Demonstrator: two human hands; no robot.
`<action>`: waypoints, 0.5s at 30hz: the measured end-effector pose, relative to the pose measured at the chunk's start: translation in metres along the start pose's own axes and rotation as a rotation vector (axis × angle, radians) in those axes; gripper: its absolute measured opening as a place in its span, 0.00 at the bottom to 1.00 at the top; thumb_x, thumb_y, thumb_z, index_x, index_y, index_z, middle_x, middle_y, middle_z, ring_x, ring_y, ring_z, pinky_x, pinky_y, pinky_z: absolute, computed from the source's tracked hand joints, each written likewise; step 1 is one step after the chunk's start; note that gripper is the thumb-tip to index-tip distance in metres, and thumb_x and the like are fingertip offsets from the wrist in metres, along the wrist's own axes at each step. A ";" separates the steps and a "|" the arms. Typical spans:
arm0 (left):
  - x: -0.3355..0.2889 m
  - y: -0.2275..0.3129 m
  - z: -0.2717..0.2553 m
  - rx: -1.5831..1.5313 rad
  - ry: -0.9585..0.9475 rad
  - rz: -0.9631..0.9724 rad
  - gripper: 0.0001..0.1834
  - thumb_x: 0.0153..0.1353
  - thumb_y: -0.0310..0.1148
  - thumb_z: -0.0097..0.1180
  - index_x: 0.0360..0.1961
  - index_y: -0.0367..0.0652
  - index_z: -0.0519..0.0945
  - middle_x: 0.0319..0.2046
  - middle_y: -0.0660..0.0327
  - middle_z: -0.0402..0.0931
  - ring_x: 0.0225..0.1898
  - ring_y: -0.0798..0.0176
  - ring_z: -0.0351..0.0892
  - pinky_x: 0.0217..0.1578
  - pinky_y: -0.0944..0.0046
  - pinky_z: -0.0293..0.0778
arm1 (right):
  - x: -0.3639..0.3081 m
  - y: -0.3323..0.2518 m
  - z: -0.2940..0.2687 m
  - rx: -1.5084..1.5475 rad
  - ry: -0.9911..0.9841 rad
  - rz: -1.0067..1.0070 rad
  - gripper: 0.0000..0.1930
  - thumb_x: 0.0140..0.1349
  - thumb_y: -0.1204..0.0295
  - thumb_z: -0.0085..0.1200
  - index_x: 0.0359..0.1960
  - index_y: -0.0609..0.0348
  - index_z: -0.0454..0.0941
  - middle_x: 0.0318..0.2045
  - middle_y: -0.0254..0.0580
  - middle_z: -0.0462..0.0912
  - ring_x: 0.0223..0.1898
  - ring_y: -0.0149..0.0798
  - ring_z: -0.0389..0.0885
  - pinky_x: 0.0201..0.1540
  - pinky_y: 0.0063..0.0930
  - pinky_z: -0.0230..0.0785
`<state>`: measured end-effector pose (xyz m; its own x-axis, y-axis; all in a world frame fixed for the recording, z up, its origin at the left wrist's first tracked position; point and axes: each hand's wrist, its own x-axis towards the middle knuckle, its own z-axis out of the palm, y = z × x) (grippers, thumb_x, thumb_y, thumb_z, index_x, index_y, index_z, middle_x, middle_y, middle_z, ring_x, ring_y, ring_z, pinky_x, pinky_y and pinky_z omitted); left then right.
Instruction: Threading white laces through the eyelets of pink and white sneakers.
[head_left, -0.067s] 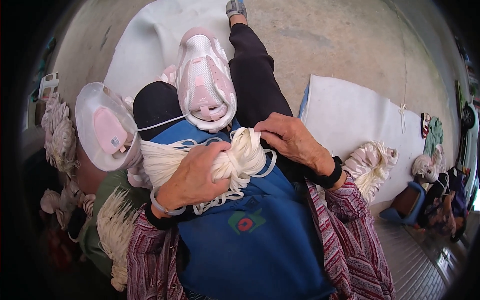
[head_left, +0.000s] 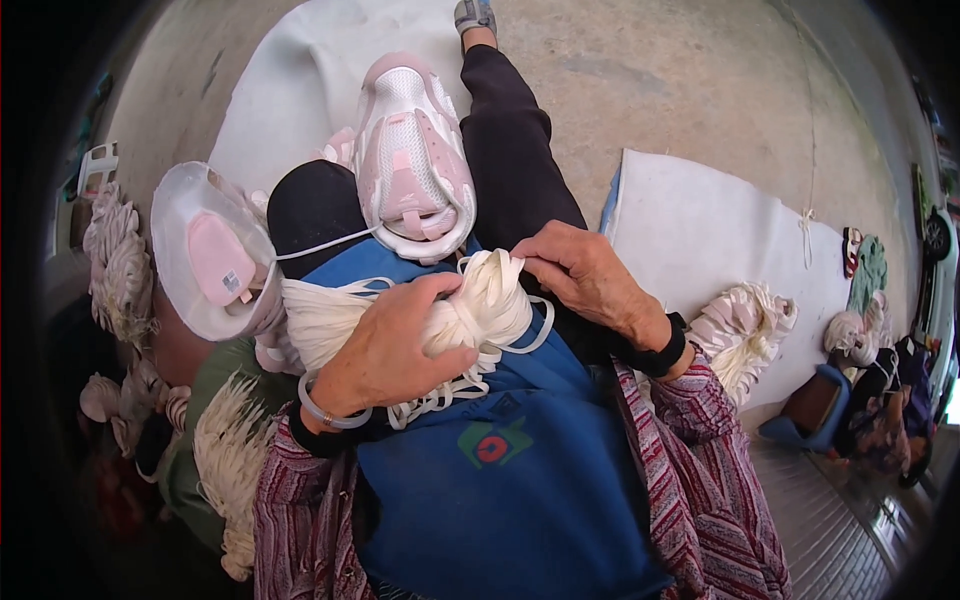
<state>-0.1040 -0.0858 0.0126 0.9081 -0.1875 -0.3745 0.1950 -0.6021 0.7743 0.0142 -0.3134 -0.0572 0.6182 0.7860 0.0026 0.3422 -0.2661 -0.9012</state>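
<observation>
A bundle of off-white shoelaces [head_left: 478, 318], tied round its middle, lies across my lap on a blue apron [head_left: 500, 500]. My left hand [head_left: 390, 335] grips the bundle from the left, its fingers spread around the laces and partly hidden by them. At the bundle's upper right, my right hand [head_left: 580, 270] pinches a lace between thumb and fingertips. A loose loop hangs below that pinch. Just beyond the bundle a pink and white sneaker [head_left: 415, 165] lies on my lap, its toe pointing away from me.
On the left stands a translucent plastic container [head_left: 200, 240] with a pink shoe part [head_left: 215, 258] inside. More lace bundles lie at the left [head_left: 235, 450] and on the white sheet [head_left: 720, 220] at the right. A blue chair-like object [head_left: 810, 405] is farther right.
My left hand's thumb and fingers have spread slightly wider round the bundle. My right hand has lifted a little, still pinching the lace.
</observation>
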 end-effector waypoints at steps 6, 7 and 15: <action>0.019 0.000 0.024 0.273 0.078 0.084 0.41 0.48 0.45 0.67 0.57 0.29 0.66 0.44 0.43 0.75 0.45 0.43 0.75 0.47 0.50 0.68 | 0.006 -0.010 0.001 -0.070 0.043 0.078 0.06 0.61 0.76 0.52 0.37 0.63 0.80 0.31 0.47 0.79 0.31 0.48 0.80 0.35 0.35 0.72; 0.017 0.001 0.027 0.239 0.073 0.023 0.41 0.48 0.43 0.67 0.58 0.29 0.65 0.44 0.44 0.75 0.44 0.44 0.76 0.47 0.50 0.68 | 0.008 -0.012 0.003 -0.078 0.074 0.050 0.05 0.62 0.77 0.51 0.36 0.64 0.79 0.30 0.45 0.79 0.28 0.45 0.80 0.33 0.33 0.72; 0.016 -0.005 0.020 0.057 0.139 0.057 0.40 0.45 0.36 0.68 0.58 0.31 0.65 0.47 0.41 0.74 0.45 0.38 0.76 0.46 0.49 0.72 | 0.006 -0.008 0.007 1.243 0.250 0.410 0.06 0.66 0.75 0.45 0.36 0.65 0.73 0.34 0.41 0.74 0.17 0.24 0.69 0.19 0.18 0.61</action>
<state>-0.0979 -0.1011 -0.0077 0.9604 -0.1157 -0.2534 0.1238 -0.6376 0.7603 0.0101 -0.3032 -0.0525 0.6790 0.6135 -0.4032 -0.6847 0.3312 -0.6492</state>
